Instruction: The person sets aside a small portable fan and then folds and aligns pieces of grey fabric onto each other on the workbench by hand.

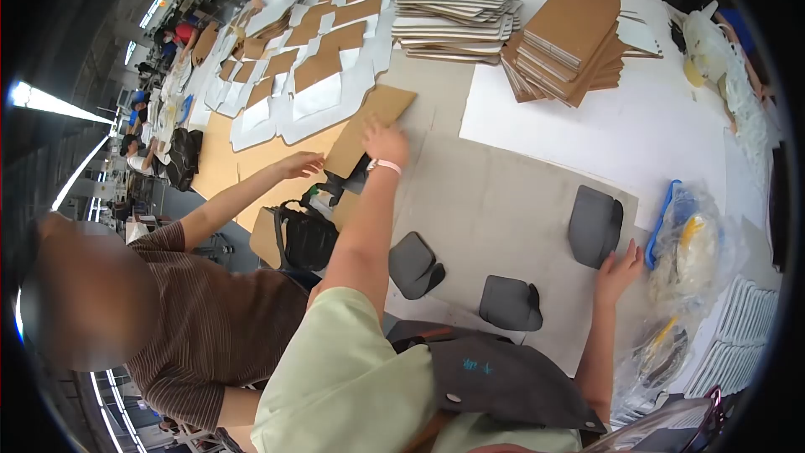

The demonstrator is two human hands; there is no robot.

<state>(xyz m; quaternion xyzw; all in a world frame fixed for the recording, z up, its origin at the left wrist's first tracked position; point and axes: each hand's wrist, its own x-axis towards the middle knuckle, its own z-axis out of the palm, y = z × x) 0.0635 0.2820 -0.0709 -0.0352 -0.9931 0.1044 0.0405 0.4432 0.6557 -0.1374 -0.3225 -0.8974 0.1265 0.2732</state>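
A stiff brown board (356, 141) lies slantwise at the left edge of the grey table. My left hand (386, 144), with a pale band at the wrist, grips its right edge, the fingertips on its upper face. Beside the board's left edge is a co-worker's hand (300, 165). My right hand (619, 273) is open, fingers apart and holding nothing, just below a dark grey folded piece (594, 226). Two similar dark grey pieces, one to the left (414, 266) and one in the middle (510, 303), lie nearer my body.
Stacked brown boards (570, 29) and pale-edged panels (453, 25) stand at the back. Rows of white and brown pieces (323, 59) cover the far left table. Plastic bags (692, 252) with a blue item lie right. A black bag (306, 233) hangs near the co-worker in stripes.
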